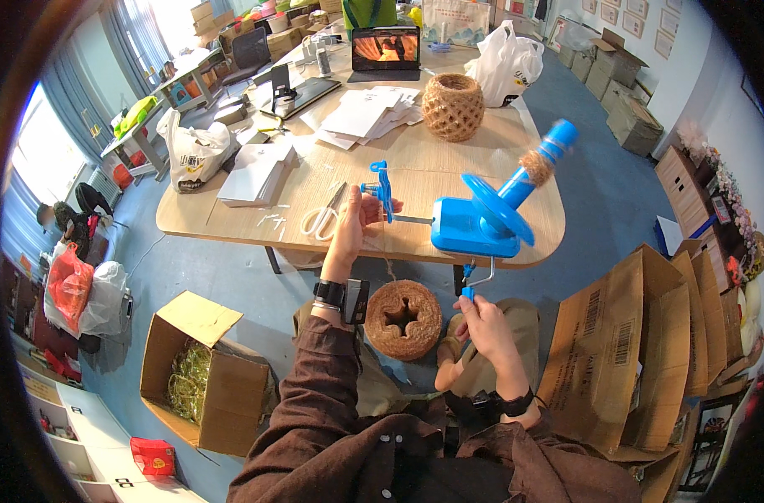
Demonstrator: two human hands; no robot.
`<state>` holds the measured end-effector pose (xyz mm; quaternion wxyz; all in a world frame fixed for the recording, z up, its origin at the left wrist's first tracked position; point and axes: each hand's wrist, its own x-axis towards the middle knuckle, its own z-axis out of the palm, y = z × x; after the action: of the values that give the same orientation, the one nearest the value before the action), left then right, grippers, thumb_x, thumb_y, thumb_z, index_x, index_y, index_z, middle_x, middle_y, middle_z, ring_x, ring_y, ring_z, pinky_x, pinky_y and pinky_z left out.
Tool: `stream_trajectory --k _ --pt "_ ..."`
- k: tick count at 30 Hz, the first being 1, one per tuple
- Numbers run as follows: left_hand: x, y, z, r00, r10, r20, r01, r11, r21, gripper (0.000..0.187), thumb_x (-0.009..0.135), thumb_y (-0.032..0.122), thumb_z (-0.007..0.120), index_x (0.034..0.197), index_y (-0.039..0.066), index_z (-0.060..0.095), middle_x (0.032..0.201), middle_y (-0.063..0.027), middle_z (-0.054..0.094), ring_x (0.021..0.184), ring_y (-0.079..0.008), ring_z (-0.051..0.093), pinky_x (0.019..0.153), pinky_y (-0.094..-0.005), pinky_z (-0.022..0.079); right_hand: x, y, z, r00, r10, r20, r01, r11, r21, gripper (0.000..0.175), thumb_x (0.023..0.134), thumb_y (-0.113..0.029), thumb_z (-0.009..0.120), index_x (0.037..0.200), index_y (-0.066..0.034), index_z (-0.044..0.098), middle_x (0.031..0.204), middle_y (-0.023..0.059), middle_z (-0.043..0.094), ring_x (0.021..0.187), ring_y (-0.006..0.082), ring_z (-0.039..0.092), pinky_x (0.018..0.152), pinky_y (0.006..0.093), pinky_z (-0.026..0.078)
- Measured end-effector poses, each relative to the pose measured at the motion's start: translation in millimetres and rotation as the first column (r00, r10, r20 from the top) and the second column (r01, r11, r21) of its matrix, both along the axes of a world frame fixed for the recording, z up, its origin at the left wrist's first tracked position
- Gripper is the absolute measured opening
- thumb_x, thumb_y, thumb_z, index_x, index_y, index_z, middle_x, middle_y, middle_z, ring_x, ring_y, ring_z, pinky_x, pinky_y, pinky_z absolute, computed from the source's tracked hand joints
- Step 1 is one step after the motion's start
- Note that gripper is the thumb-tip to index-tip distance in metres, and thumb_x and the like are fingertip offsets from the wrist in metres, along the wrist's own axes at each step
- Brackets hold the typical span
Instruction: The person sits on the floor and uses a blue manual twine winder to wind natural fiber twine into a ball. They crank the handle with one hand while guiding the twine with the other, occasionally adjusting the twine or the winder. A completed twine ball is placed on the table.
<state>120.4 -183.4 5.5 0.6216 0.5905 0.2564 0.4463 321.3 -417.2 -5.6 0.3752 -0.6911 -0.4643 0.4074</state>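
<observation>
A blue hand-cranked yarn winder (473,226) sits at the table's near edge, with a narrow band of brown twine (536,168) around its tilted spindle. The spindle's upper end is blurred. My right hand (482,324) grips the blue crank handle (468,293) below the tabletop. My left hand (355,220) is at the winder's blue thread guide (385,192), fingers partly behind it; whether they pinch the strand is hidden. From a thick roll of twine (402,342) with a star-shaped hollow, low between my legs, a strand rises towards that hand.
White-handled scissors (319,221) and paper scraps lie left of the winder. Behind are a latticed twine ball (453,108), white cards (363,116), plastic bags (196,151) and a tablet (385,53). Cardboard boxes (237,402) flank me on the floor. A person sits far left.
</observation>
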Motion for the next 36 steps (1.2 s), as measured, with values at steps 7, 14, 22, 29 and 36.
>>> stream_trajectory --k 7,14,22,29,36 --pt "-0.6 -1.0 -0.2 1.0 -0.004 -0.012 0.004 0.999 0.033 0.081 0.102 0.061 0.014 0.114 -0.002 0.064 0.11 -0.0182 0.068 0.107 -0.0257 0.063 0.1 -0.0417 0.042 -15.5 4.8 3.1 0.989 0.076 -0.123 -0.064 0.993 0.098 0.039 0.104 -0.035 0.046 0.112 0.0014 0.058 0.07 0.0092 0.064 0.062 0.015 0.064 0.057 0.029 0.052" --pt "-0.2 1.4 -1.3 1.0 -0.012 -0.005 0.012 1.0 0.015 0.08 0.103 0.059 0.014 0.113 -0.002 0.065 0.11 -0.0177 0.068 0.107 -0.0253 0.062 0.1 -0.0406 0.041 -17.5 5.5 15.7 0.911 0.146 -0.386 -0.056 0.971 0.234 0.038 0.104 -0.036 0.048 0.113 -0.0005 0.057 0.068 0.0079 0.063 0.06 0.0145 0.063 0.056 0.028 0.051" --pt "-0.5 1.9 -1.6 1.0 -0.017 -0.001 0.017 1.0 0.014 0.08 0.103 0.059 0.016 0.111 -0.002 0.066 0.109 -0.0178 0.069 0.106 -0.0251 0.063 0.099 -0.04 0.043 -11.5 1.5 30.9 0.837 0.169 -0.521 0.034 0.934 0.357 0.038 0.104 -0.039 0.047 0.106 -0.0026 0.056 0.064 0.0069 0.062 0.053 0.0114 0.059 0.052 0.0246 0.049" --pt "0.4 0.5 0.2 1.0 -0.014 0.024 0.015 1.0 -0.017 0.076 0.103 0.06 0.018 0.114 -0.001 0.063 0.111 -0.0181 0.068 0.107 -0.0257 0.063 0.1 -0.0387 0.042 5.6 -6.7 40.3 0.801 -0.035 -0.597 0.294 0.893 0.342 0.037 0.103 -0.038 0.047 0.089 -0.0059 0.058 0.057 0.0048 0.059 0.046 0.0098 0.056 0.044 0.0214 0.044" --pt "0.7 -0.2 0.0 0.999 -0.018 0.032 0.019 0.999 -0.042 0.078 0.103 0.06 0.018 0.112 -0.003 0.065 0.109 -0.0184 0.068 0.107 -0.0263 0.063 0.1 -0.0392 0.042 32.6 -18.0 38.0 0.887 -0.186 -0.422 0.334 0.89 0.309 0.039 0.1 -0.039 0.048 0.08 -0.0063 0.057 0.055 0.0038 0.057 0.046 0.0103 0.054 0.046 0.023 0.043"
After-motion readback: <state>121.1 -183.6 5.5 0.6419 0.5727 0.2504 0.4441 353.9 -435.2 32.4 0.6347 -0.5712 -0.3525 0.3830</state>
